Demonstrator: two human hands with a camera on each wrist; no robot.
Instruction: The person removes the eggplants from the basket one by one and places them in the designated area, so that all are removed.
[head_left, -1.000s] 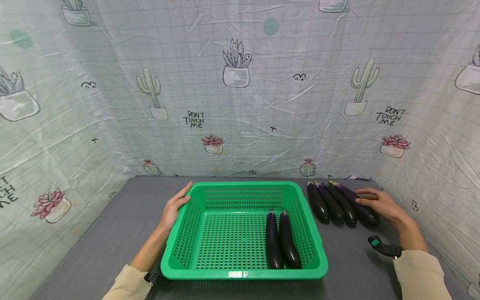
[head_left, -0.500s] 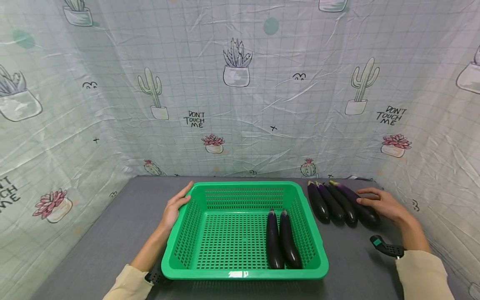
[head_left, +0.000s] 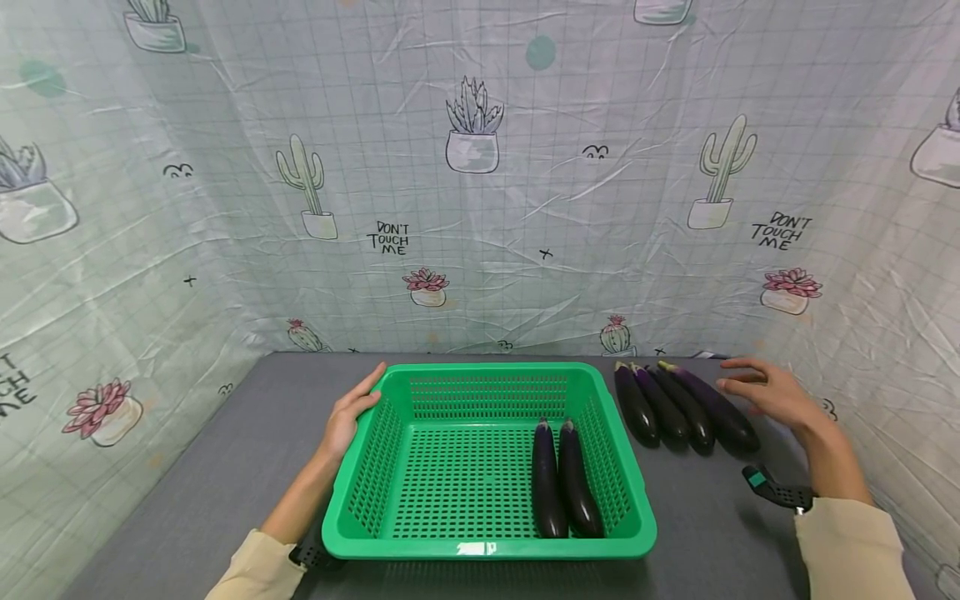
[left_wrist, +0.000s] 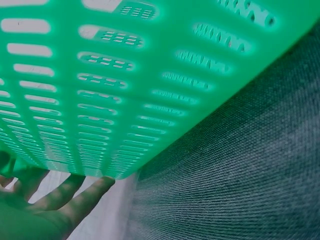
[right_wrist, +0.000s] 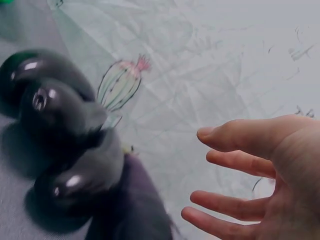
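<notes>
My left hand (head_left: 347, 421) rests against the left side of a green plastic basket (head_left: 480, 548), near its far corner. Its fingers (left_wrist: 90, 197) lie fairly straight along the outside of the slotted wall in the left wrist view. Two dark eggplants lie side by side within the basket, a left one (head_left: 547, 483) and a right one (head_left: 577, 483). Right of the basket, several more eggplants lie in a row on the table. My right hand (head_left: 776, 396), fingers spread and holding nothing, hovers just right of the outermost eggplant (head_left: 716, 408), apart from it in the right wrist view (right_wrist: 250, 180).
The table has a grey cloth top (head_left: 225, 467). A cactus-printed sheet (head_left: 480, 275) hangs behind it and along both sides, close to my right hand. Each wrist wears a black strap; the right one carries a small black device (head_left: 780, 492).
My right hand has let go of the outermost eggplant and moved a little to the right and up, away from it. The eggplants, basket and left hand stay in place.
</notes>
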